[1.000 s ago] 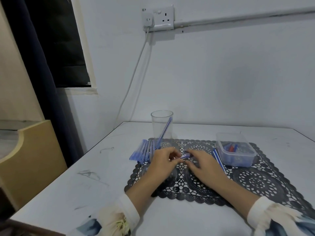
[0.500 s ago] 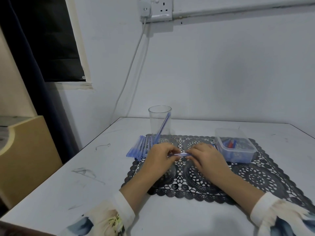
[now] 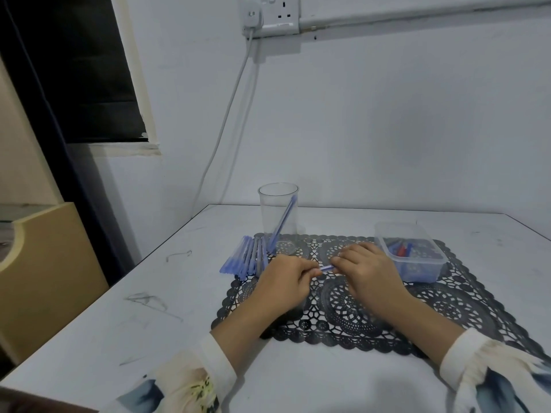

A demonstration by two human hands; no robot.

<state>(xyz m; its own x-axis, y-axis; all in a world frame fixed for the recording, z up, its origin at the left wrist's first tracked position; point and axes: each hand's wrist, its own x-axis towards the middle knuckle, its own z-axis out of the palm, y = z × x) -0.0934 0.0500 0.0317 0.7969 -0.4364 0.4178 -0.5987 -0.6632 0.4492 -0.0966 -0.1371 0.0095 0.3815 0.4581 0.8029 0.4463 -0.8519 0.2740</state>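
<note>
My left hand [image 3: 283, 281] and my right hand [image 3: 368, 271] meet over a black lace mat [image 3: 447, 305] and together pinch one thin blue pen [image 3: 326, 267] held crosswise between them; only a short piece shows between the fingertips. A row of several blue pens [image 3: 244, 259] lies at the mat's left edge. Behind it stands a clear plastic cup [image 3: 278, 216] with one blue pen [image 3: 283, 223] leaning inside. A clear plastic box [image 3: 410, 251] with blue and red small parts sits right of my right hand.
The white table [image 3: 149, 323] meets the wall at the back. A socket [image 3: 269, 14] with a plug and a hanging white cable [image 3: 226, 114] is above. A wooden piece of furniture [image 3: 44, 278] and a dark curtain stand to the left.
Both hands stayed together on the mat; the pen between them turned crosswise and the hands drew slightly apart. The pens beside the box are hidden now. The camera tilted down a little.
</note>
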